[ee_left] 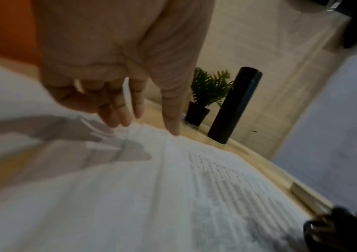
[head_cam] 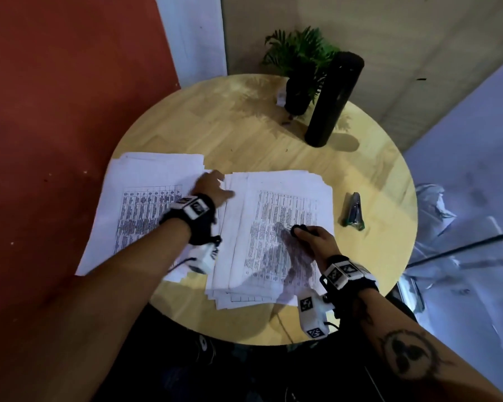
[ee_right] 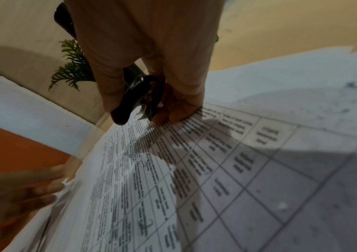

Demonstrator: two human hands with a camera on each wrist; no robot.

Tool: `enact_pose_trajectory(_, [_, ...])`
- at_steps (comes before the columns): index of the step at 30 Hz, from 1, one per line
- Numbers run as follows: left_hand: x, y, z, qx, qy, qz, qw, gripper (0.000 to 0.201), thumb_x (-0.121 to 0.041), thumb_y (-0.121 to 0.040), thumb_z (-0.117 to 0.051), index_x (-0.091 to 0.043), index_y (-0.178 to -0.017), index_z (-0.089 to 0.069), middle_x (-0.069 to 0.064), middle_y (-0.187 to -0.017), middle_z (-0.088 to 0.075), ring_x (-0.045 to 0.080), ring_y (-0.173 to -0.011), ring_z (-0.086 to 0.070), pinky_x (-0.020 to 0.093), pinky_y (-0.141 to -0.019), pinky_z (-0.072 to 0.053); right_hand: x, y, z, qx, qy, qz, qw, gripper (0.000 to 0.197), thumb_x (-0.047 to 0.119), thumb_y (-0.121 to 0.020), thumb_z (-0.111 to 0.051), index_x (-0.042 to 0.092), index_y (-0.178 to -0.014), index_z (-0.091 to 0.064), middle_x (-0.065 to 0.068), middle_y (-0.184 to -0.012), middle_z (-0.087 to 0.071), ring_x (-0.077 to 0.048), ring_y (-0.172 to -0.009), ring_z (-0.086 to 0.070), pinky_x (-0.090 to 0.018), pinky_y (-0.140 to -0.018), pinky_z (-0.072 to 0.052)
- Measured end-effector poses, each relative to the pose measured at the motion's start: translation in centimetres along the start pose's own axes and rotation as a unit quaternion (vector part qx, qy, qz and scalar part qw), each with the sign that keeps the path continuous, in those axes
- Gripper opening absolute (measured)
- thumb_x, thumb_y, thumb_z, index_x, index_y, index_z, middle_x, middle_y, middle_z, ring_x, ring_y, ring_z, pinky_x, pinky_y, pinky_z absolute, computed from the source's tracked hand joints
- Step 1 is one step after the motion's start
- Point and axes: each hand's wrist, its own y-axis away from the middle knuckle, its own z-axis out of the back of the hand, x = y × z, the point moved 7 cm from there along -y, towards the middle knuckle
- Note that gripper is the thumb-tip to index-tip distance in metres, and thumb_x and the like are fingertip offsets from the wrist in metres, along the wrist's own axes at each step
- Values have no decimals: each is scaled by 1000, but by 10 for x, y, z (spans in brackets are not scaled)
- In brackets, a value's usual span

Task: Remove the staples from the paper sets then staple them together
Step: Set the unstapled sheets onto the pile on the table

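Note:
Two stacks of printed paper lie on the round wooden table (head_cam: 244, 132): the left stack (head_cam: 140, 198) and the right stack (head_cam: 282, 216). My left hand (head_cam: 215, 184) reaches across to the right stack's far left corner, where straight fingertips (ee_left: 174, 131) touch the paper edge (ee_left: 194, 170). My right hand (head_cam: 314, 239) rests on the right stack and grips a black staple remover (head_cam: 298, 229). Its metal claws (ee_right: 140, 109) point down at the printed sheet (ee_right: 216, 170). A dark stapler (head_cam: 353, 211) lies on the table, right of the papers.
A small potted plant (head_cam: 298, 76) and a tall black cylinder (head_cam: 333, 100) stand at the table's far side. A red wall (head_cam: 55, 111) is on the left. The near table edge (head_cam: 244, 342) is by my legs. White bags (head_cam: 439, 204) lie on the floor at the right.

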Motion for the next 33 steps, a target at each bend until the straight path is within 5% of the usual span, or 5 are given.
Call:
enact_pose_trajectory(9, [16, -11, -65, 32, 70, 176, 981, 105, -56, -40, -79, -10, -125, -38, 12, -118, -63, 34, -95, -66, 45, -85, -54, -5, -3, 1, 16, -36, 13, 999, 29, 14, -74, -76, 7, -99, -61, -13, -97, -63, -23, -84, -58, -37, -76, -47])
enact_pose_trajectory(18, [-5, 3, -43, -34, 72, 52, 995, 22, -27, -83, -70, -8, -89, -62, 8, -88, -60, 24, -89, -57, 25, -71, -37, -4, -1, 2, 34, -54, 22, 998, 22, 12, -75, -75, 12, -90, -59, -3, -84, -60, -16, -73, -55, -27, -65, -43])
enact_pose_trajectory(23, [2, 6, -53, 58, 118, 70, 989, 39, -25, -91, -61, -12, -60, -42, 3, -52, -43, 24, -55, -44, 24, -44, -34, -3, 0, 1, 32, -60, 19, 997, 25, 11, -75, -75, 9, -95, -60, -5, -88, -62, -19, -77, -57, -31, -70, -45])
enact_pose_trajectory(30, [0, 18, -58, 215, 202, 136, 946, 30, -17, -87, -67, -2, -111, -58, 13, -78, -66, 25, -62, -61, 28, -57, -50, -3, 0, 2, 39, -52, 19, 998, 21, 11, -75, -75, 11, -91, -60, -2, -83, -61, -15, -72, -55, -24, -62, -42])
enact_pose_trajectory(33, [4, 9, -60, 196, 136, 111, 965, 63, -35, -69, -81, -4, -119, -60, 12, -108, -67, 32, -98, -64, 39, -91, -50, -2, 0, 2, 38, -54, 18, 998, 23, 10, -76, -75, 9, -93, -60, -2, -82, -61, -15, -71, -55, -24, -61, -42])
